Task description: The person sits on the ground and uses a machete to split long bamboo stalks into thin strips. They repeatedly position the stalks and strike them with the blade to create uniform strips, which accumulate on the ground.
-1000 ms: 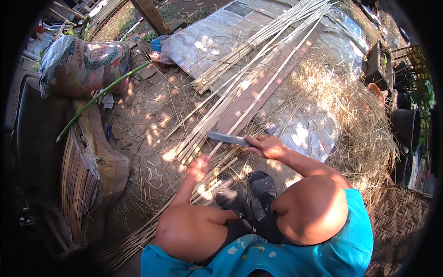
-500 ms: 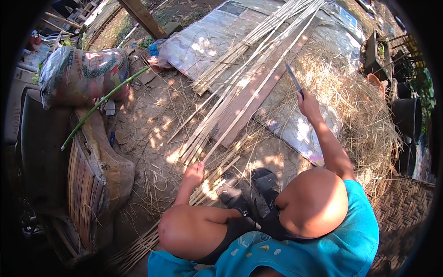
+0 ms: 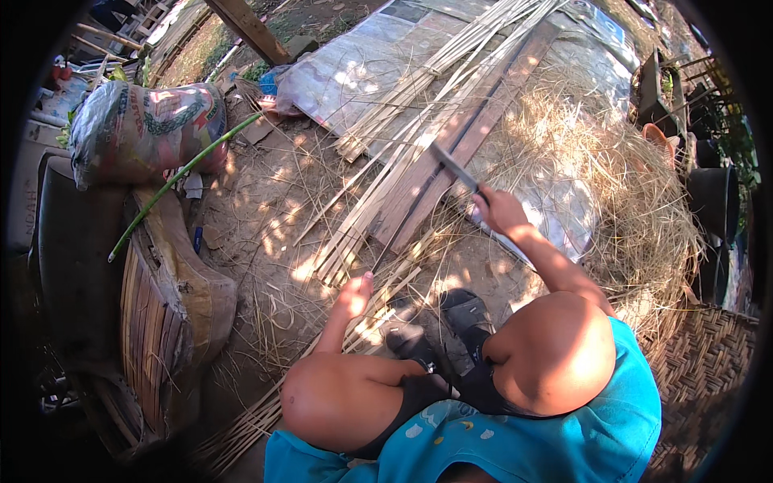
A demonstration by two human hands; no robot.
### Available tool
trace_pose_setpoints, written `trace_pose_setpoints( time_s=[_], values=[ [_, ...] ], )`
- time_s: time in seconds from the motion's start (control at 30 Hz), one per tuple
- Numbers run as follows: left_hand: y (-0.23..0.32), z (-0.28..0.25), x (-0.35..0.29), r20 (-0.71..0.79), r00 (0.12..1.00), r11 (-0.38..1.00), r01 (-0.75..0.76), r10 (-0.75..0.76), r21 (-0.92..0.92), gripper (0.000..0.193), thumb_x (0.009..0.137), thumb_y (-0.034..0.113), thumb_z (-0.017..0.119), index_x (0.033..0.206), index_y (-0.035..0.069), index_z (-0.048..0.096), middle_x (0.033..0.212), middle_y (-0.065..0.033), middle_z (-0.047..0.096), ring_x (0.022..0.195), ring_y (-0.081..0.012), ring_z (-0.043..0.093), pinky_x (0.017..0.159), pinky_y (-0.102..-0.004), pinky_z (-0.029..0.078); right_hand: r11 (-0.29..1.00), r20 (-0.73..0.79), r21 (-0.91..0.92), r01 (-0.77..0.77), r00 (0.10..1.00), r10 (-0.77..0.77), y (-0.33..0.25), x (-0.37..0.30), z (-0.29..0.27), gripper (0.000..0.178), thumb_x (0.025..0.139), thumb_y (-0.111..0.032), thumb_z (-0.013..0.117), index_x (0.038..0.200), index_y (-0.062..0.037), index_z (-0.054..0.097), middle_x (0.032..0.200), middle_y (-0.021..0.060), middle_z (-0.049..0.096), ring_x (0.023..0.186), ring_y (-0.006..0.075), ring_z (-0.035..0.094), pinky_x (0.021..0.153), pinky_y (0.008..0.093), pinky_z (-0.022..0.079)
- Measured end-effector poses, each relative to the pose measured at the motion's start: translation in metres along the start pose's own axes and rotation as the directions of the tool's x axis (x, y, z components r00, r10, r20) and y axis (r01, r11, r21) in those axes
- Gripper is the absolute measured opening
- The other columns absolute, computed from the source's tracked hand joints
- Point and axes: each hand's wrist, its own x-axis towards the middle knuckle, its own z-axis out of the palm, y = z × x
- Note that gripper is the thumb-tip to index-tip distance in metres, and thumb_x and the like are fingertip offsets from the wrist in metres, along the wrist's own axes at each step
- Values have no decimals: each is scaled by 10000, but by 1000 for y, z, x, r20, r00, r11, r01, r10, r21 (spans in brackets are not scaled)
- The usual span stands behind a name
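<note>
My left hand (image 3: 353,296) is closed on the near end of a long thin strip (image 3: 416,201), which looks like split bamboo. Its dark side faces up. The strip runs away from me along a brown wooden board (image 3: 515,88). My right hand (image 3: 501,211) grips the dark handle of a knife (image 3: 456,167). The knife's blade points up and left, lying across the strip over the middle of the board; whether it touches cannot be told. Pale bamboo strips (image 3: 351,235) lie along the board's left side, and another bundle (image 3: 386,117) rests beyond them.
Dry shavings (image 3: 628,185) are heaped to the right on a pale sheet (image 3: 346,72). At left, a stuffed sack (image 3: 153,129) sits by a worn chair-like piece (image 3: 209,298), with a green stalk (image 3: 177,181) across. A woven mat (image 3: 708,362) lies at lower right; dark pots (image 3: 712,201) stand at right.
My right hand has brought the knife left and nearer, from above the shavings to over the board. The strip in my left hand now shows a dark side instead of a pale one.
</note>
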Motion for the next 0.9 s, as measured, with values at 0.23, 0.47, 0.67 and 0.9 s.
trace_pose_setpoints(
  time_s=[0.23, 0.47, 0.67, 0.9],
  values=[
    [28, -19, -44, -126, 990, 974, -37, 66, 222, 424, 1057, 380, 454, 915, 57, 690, 863, -218, 687, 866, -440, 664, 800, -522, 519, 991, -168, -49, -126, 979, 116, 60, 45, -23, 392, 1043, -411, 513, 1168, -46, 583, 741, 239, 666, 725, 460, 672, 645, 548, 533],
    [66, -5, -26, -246, 961, 903, -6, 124, 430, 348, 1056, 340, 490, 931, 40, 614, 699, -214, 658, 702, -431, 674, 679, -538, 539, 995, 151, 24, 92, 984, -95, -26, -23, 47, 417, 1054, -409, 494, 1411, -193, 500, 1001, 242, 666, 849, 440, 692, 726, 547, 551],
    [4, -34, -101, -144, 987, 786, 36, 68, 617, 370, 1051, 369, 494, 900, 43, 581, 748, -247, 650, 741, -430, 685, 657, -542, 534, 992, -316, -36, -121, 943, 104, 97, 44, -21, 311, 1044, -388, 509, 1171, -126, 617, 796, 232, 680, 757, 469, 669, 697, 571, 540],
    [37, -71, -94, -11, 986, 960, 167, -169, 225, 483, 1064, 407, 444, 854, 3, 607, 743, -213, 614, 689, -385, 566, 681, -452, 460, 983, 122, 181, 24, 991, -47, -37, 2, 15, 346, 1048, -394, 496, 1209, -94, 559, 861, 262, 669, 810, 472, 672, 742, 546, 541]
  ],
)
